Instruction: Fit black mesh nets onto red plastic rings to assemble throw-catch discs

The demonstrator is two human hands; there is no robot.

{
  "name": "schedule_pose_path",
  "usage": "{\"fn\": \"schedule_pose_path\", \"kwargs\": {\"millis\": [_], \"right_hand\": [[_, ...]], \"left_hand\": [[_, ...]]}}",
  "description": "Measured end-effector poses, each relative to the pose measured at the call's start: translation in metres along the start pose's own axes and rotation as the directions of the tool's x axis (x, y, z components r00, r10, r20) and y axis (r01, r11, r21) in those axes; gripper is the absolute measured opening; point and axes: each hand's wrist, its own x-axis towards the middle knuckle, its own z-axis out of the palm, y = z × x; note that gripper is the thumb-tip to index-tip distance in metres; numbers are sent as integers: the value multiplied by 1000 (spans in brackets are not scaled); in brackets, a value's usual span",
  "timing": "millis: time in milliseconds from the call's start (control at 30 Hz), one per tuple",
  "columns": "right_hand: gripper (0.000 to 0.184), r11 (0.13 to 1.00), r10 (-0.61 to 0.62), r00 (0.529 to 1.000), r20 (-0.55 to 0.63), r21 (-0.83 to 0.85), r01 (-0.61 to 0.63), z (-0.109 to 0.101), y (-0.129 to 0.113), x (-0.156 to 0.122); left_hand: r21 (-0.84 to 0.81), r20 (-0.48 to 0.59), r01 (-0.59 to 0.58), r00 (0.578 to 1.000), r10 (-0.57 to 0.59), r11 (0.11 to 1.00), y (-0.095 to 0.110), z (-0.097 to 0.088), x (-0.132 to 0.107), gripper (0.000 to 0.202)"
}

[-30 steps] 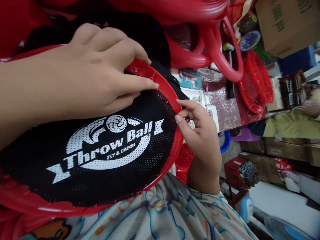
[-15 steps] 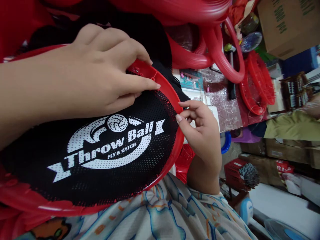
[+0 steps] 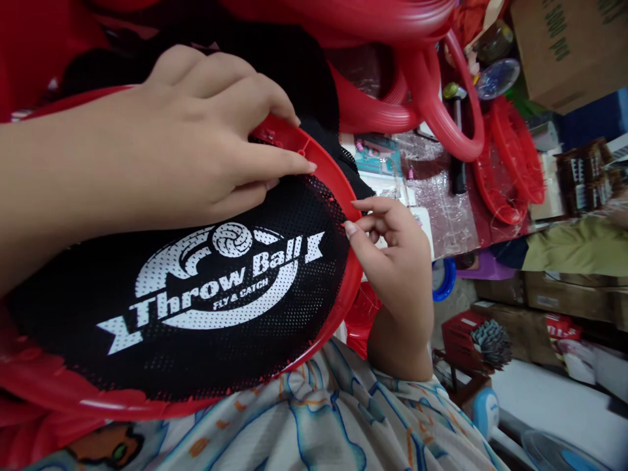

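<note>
A round red plastic frame lies tilted over my lap. Black mesh spans it, printed in white with "Throw Ball" and "FLY & CATCH". My left hand reaches across from the left and grips the frame's upper right rim, with thumb and a finger pressed along it. Small pegs show on the rim near those fingertips. At the right edge my right hand pinches the rim where the mesh meets it. Whether it also holds mesh is too small to tell. My left hand and wrist cover part of the mesh.
Thick red rings and black fabric lie beyond the frame. A hammer rests on the plastic-covered table. More red frames sit further right, near a cardboard box. Another person's sleeve shows at the right.
The view has shifted slightly, so background things appear a little to the right. Both hands keep their places on the red frame, with hardly any visible movement.
</note>
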Motion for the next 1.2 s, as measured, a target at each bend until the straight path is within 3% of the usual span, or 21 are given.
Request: {"fn": "schedule_pose_path", "kwargs": {"millis": [133,233,467,633,967,1200], "right_hand": [[21,998,43,999,-16,-39,-44,-7,-7,-6],[3,988,57,998,-31,-144,-61,-17,-12,-13],[17,985,58,980,191,-170,-26,-21,-18,-30],[14,983,38,995,97,-180,-20,-11,-16,-29],[11,990,41,997,71,-134,-32,-5,-17,-30],[16,978,206,976,65,-30,-205,-9,-11,-26]], "left_hand": [[9,-2,-7,1000,7,1000,-2,1,0,49],[18,60,21,998,-22,1000,-4,1,1,51],[-6,58,56,997,-55,998,-7,2,-1,50],[9,48,26,998,-27,1000,-7,3,0,49],[-12,45,18,999,-17,1000,-7,1,-2,48],[24,-18,-89,996,89,996,-14,4,-1,43]]}}
